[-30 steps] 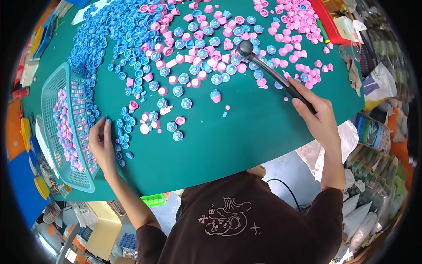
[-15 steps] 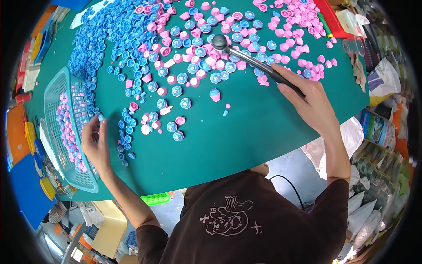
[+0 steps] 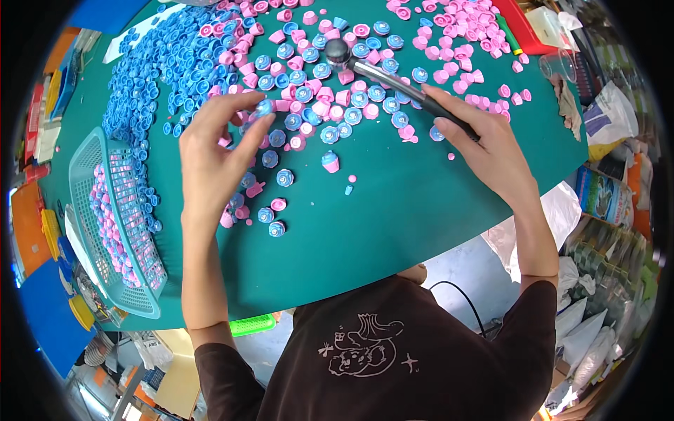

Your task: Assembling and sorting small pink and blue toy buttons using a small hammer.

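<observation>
The left hand (image 3: 210,147) pinches a blue piece (image 3: 264,108) in its fingers (image 3: 255,136); the right hand (image 3: 488,144) grips a hammer (image 3: 390,81) over the counter (image 3: 393,203).

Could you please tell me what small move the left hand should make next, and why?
Perhaps lower the blue piece onto an open pink cup: the left hand appears to pinch that piece, the right hand holds the hammer, and a joined blue-and-pink piece lies on the table.

The hammer shaft (image 3: 384,79) looks shiny metal, the basket (image 3: 137,303) plastic.
</observation>
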`<state>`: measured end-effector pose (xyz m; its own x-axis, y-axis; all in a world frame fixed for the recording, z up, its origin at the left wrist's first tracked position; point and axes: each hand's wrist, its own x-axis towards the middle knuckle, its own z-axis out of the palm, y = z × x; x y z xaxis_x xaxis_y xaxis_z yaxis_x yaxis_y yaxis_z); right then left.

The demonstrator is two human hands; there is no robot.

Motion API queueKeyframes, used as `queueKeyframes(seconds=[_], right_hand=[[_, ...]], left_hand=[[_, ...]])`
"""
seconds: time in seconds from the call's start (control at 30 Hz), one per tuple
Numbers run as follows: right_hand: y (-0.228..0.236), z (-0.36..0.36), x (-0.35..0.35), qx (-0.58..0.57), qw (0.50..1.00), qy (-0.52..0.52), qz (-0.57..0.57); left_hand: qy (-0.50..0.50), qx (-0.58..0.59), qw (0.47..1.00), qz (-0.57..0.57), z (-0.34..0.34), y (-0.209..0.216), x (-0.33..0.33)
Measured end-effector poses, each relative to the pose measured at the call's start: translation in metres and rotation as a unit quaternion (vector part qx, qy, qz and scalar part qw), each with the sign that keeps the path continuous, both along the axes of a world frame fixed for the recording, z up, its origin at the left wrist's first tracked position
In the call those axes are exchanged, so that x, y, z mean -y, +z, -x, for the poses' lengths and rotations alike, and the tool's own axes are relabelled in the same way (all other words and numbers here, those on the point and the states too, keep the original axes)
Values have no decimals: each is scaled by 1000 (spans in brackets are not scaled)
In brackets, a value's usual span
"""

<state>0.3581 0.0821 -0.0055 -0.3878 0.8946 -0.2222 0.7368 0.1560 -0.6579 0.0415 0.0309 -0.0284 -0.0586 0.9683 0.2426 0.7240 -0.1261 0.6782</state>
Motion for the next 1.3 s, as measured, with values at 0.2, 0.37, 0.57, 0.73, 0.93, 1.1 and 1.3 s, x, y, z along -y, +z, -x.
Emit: queueKeyframes(seconds=[0.2, 0.37, 0.57, 0.73, 0.93, 1.1, 1.3], right_hand=[[-4, -10, 2, -7, 1000, -9, -1], [-5, -17, 4, 2, 1000, -16, -25], [-4, -22, 8, -51, 997, -39, -43], [-3, -24, 13, -69, 996, -61, -17], [-10, -30, 16, -74, 996, -52, -17], [-9, -26, 18, -90, 994, -50, -32], [-2, -9, 16, -49, 997, -27, -54]], left_hand=[[-49, 4, 999, 9, -23, -7, -25], [-88, -14, 996, -10, -33, -20, -47], [-138, -41, 989, -39, -53, -31, -72], [-179, -82, 980, -21, -58, -39, -84], [-183, -81, 980, -10, -60, -39, -89], [-181, -64, 981, 11, -59, -31, -89], [-117, -33, 993, -4, -25, 7, -67]])
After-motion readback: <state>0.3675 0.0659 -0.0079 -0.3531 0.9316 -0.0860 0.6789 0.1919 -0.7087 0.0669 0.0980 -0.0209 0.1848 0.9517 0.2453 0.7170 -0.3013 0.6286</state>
